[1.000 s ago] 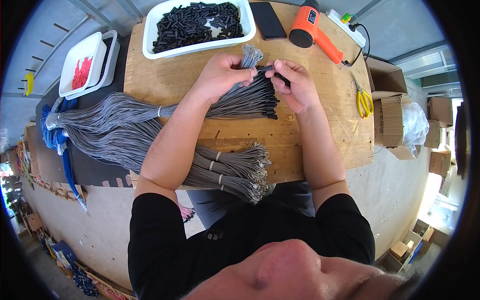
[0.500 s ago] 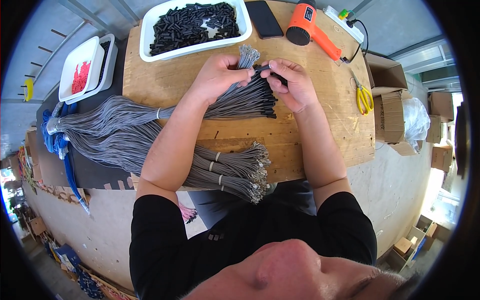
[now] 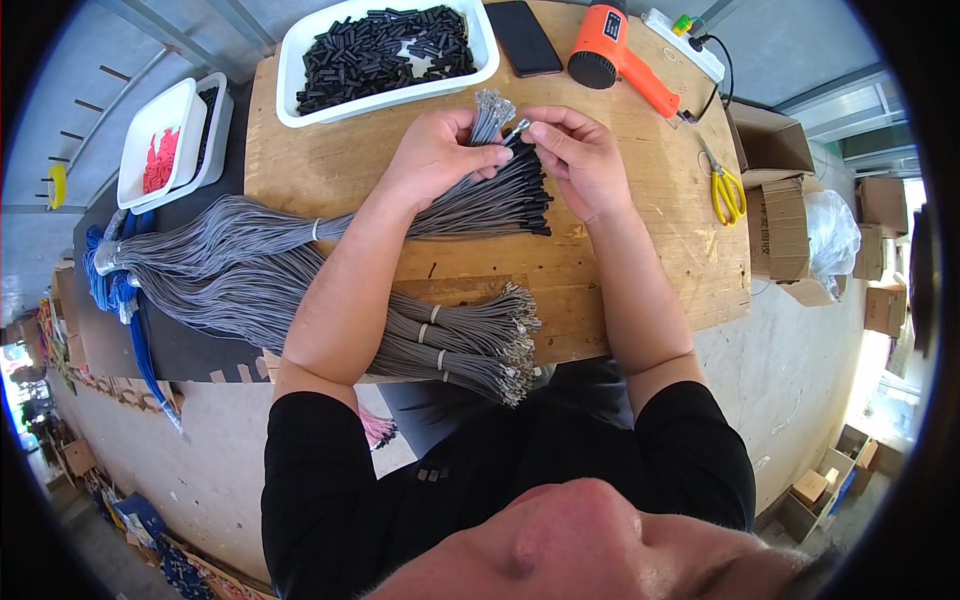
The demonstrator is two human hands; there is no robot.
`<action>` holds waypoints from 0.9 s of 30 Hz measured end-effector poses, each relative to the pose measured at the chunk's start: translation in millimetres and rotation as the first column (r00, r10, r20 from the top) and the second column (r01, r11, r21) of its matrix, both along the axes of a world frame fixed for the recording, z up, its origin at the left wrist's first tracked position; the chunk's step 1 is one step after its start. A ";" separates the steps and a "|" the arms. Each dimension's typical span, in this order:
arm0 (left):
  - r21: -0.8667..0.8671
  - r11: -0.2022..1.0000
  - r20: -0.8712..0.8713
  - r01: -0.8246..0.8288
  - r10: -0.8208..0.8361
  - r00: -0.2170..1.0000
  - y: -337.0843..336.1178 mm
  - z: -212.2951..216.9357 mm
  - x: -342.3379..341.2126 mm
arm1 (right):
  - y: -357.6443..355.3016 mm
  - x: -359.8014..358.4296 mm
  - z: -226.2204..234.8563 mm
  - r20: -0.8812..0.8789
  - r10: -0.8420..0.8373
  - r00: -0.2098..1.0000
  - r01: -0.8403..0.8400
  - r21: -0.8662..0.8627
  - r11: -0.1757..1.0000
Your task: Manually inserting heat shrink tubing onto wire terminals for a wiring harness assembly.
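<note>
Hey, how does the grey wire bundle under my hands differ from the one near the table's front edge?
The bundle under the hands has black-sleeved ends; the front bundle ends in bare metal terminals. The front bundle wears pale bands, and no hand touches it; the left hand and the right hand are on the other. Both are grey wire.

head cam | worn, fisheye | looks steeply down | near wooden worktable

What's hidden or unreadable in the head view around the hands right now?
- Right hand: the piece pinched at its fingertips is too small to tell.
- Left hand: its palm covers part of the grey wire bundle.
- Lower wire bundles: the left forearm crosses over them.
- Heat gun: its top is cut off by the frame edge.
</note>
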State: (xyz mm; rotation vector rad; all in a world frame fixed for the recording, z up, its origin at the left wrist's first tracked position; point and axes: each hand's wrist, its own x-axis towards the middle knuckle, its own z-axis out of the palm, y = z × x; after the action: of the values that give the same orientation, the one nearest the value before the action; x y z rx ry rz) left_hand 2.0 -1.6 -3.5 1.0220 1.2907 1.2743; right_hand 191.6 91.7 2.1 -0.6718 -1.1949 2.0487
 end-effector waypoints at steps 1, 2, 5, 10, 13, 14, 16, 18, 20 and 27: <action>-0.010 1.000 -0.027 0.025 -0.025 0.999 0.1 0.7 1.2 | -1.4 -0.5 -0.9 0.005 0.022 1.000 -0.023 0.032 0.999; -0.022 0.999 -0.055 0.047 -0.048 0.997 -0.3 1.6 1.6 | -2.3 -1.0 -1.8 0.009 0.047 0.999 -0.047 0.063 0.997; -0.006 0.999 -0.007 0.046 -0.046 0.999 -0.7 3.5 0.8 | -2.4 -1.3 -5.4 0.050 0.027 0.998 -0.031 0.091 0.995; -0.003 1.000 0.041 0.004 -0.004 0.999 -0.3 0.3 -0.4 | -2.6 -1.4 -2.9 0.076 0.014 0.997 -0.020 0.074 0.997; -0.010 1.000 0.007 -0.007 0.007 1.000 -0.6 2.5 0.7 | -0.4 0.3 -5.0 0.088 0.038 0.995 -0.045 0.076 0.996; -0.009 1.000 -0.028 -0.004 0.004 1.000 -0.4 2.5 0.8 | 1.6 1.6 -6.4 0.113 0.059 0.992 -0.069 0.089 0.994; -0.015 1.000 -0.009 -0.011 0.011 1.000 1.0 -0.2 0.4 | 16.8 10.2 -11.1 -0.179 0.120 0.977 -0.153 -0.182 0.971; -0.022 1.000 0.010 -0.022 0.022 1.000 0.8 -0.6 0.3 | 21.3 7.2 -5.5 -0.169 -0.046 0.985 -0.016 -0.348 0.937; -0.044 0.997 0.066 -0.059 0.062 0.996 0.6 0.5 0.4 | 30.4 9.9 -15.2 -0.207 -0.182 0.961 0.063 -0.479 0.876; -0.036 0.998 0.108 -0.056 0.060 0.992 0.3 0.3 -0.8 | 28.6 9.7 -21.7 -0.307 -0.063 0.950 -0.061 -0.379 0.923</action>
State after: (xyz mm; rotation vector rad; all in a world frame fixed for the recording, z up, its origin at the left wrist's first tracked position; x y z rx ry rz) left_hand 1.3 -1.3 -3.2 0.8850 1.2613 1.3298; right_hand 201.4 120.3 -19.6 -0.4926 -0.6143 2.3091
